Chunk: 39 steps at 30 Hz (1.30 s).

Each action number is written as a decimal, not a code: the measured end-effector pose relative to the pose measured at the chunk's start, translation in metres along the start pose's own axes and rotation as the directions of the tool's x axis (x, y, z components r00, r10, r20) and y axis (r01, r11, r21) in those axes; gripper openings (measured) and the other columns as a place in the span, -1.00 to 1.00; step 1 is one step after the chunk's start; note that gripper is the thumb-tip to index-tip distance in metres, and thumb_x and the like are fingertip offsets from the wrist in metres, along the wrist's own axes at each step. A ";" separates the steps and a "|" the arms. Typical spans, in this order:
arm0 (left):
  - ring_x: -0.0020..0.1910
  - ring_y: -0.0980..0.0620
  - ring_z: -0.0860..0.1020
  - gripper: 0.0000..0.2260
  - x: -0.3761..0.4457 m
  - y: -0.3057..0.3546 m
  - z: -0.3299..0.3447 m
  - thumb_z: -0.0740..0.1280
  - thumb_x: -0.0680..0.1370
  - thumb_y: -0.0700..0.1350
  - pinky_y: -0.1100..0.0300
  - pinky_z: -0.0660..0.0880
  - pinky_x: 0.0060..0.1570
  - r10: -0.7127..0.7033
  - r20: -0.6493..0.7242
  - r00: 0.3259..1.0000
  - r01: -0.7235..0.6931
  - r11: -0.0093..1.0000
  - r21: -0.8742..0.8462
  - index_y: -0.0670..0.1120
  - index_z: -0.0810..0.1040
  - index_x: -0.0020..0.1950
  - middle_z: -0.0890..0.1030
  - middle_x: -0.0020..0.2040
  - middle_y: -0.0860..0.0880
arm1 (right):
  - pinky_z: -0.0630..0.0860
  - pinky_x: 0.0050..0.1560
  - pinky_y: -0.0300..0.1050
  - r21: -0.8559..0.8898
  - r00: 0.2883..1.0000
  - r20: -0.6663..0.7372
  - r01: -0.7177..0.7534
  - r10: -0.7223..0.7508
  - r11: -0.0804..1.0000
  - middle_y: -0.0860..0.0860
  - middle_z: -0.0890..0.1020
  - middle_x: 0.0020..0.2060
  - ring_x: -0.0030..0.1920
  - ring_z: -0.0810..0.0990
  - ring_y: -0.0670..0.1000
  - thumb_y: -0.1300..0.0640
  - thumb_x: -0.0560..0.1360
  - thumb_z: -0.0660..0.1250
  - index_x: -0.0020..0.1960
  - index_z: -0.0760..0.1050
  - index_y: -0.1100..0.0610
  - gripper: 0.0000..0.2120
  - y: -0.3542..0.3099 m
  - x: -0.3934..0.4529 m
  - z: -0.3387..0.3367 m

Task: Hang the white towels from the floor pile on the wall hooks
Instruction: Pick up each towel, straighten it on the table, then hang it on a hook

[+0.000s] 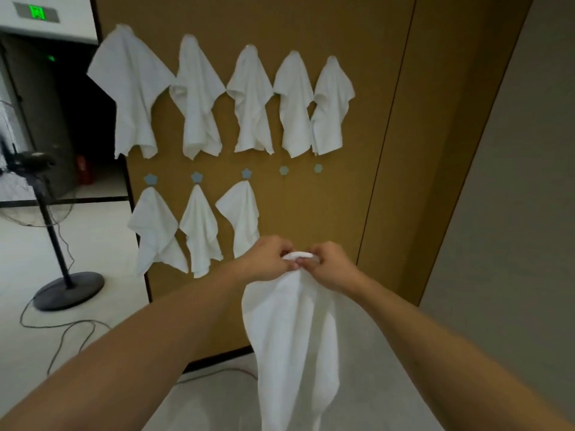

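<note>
Brown wall panel (326,26) with eight hung towels, left hand (267,259) and right hand (329,265) both pinching a white towel (295,337)

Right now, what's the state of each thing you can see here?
Held towel: gripped at its top by both hands, hanging down.
Left hand: pinching it.
Right hand: pinching it.
Top row towels: five hung.
Bottom row towels: three hung.
Bottom right hooks: two bare.

The pale floor (93,244) carries a standing fan's round dark base (69,290) at the left, just beside the brown wall panel's (326,197) lower left corner, with a thin cable (59,337) looping across the floor in front of it.
</note>
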<state>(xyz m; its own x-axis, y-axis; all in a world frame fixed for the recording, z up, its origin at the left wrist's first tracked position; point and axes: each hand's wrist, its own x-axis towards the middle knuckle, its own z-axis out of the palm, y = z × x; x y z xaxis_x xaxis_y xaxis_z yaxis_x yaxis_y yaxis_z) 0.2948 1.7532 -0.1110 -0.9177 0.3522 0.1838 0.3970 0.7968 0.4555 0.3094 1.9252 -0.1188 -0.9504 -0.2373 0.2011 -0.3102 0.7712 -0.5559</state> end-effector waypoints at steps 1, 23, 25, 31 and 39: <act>-0.29 0.08 0.47 -0.81 0.019 -0.012 -0.006 0.42 0.52 0.01 0.22 0.30 -0.34 -0.006 -0.008 1.000 0.005 1.000 -0.006 -0.07 0.55 -0.19 0.53 -0.29 0.01 | 0.21 -0.42 -0.15 0.040 1.000 0.007 -0.002 0.002 0.999 -0.06 0.42 -0.46 -0.45 0.34 -0.08 0.03 0.56 0.35 -0.37 0.42 0.01 -0.67 0.003 0.024 0.000; 0.12 0.05 0.52 -0.75 0.406 -0.196 0.013 0.21 0.66 -0.02 0.28 0.30 0.05 -0.230 -0.254 0.939 0.159 0.950 -0.270 -0.16 0.57 0.15 0.56 0.03 0.01 | 0.50 -0.21 -0.17 0.442 0.995 -0.031 -0.075 0.099 0.894 0.00 0.66 -0.22 -0.17 0.62 0.00 0.00 0.53 0.38 -0.15 0.61 0.13 -0.80 0.170 0.469 0.031; 0.09 -0.01 0.55 -0.76 0.447 -0.212 0.017 0.20 0.66 0.03 0.23 0.34 0.05 -0.273 -0.264 0.925 0.205 0.944 -0.257 -0.10 0.57 0.05 0.59 -0.01 0.01 | 0.47 -0.24 -0.14 0.408 0.998 -0.023 -0.046 0.061 0.912 -0.01 0.61 -0.33 -0.28 0.58 -0.03 -0.01 0.50 0.41 -0.28 0.56 0.13 -0.74 0.192 0.516 0.030; 0.00 -0.10 0.58 -0.77 0.549 -0.266 0.031 0.27 0.62 0.02 0.14 0.43 -0.02 -0.363 -0.423 0.830 0.325 0.932 -0.161 -0.13 0.58 0.00 0.64 -0.03 -0.09 | 0.32 -0.37 -0.18 0.302 0.998 -0.043 0.063 -0.052 0.951 -0.07 0.38 -0.53 -0.48 0.36 -0.12 0.03 0.47 0.45 -0.48 0.36 0.13 -0.56 0.236 0.639 0.038; -0.24 0.04 0.51 -0.97 0.615 -0.294 0.039 0.35 0.57 -0.16 0.27 0.35 -0.22 -0.152 -0.672 0.725 0.185 0.983 -0.023 -0.09 0.55 0.00 0.56 -0.21 0.03 | 0.44 -0.27 -0.16 0.256 0.888 -0.400 0.347 -0.228 0.902 -0.11 0.51 -0.37 -0.31 0.51 -0.04 0.25 0.45 0.44 -0.19 0.50 0.10 -0.86 0.265 0.719 0.068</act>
<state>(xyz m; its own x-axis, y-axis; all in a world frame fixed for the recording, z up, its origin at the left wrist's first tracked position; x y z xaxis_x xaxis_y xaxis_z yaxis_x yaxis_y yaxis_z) -0.3859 1.7549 -0.1653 -0.7351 -0.1955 0.6491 0.2203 0.8367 0.5015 -0.4581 1.9190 -0.1762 -0.7640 -0.1501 0.6275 -0.6153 0.4625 -0.6384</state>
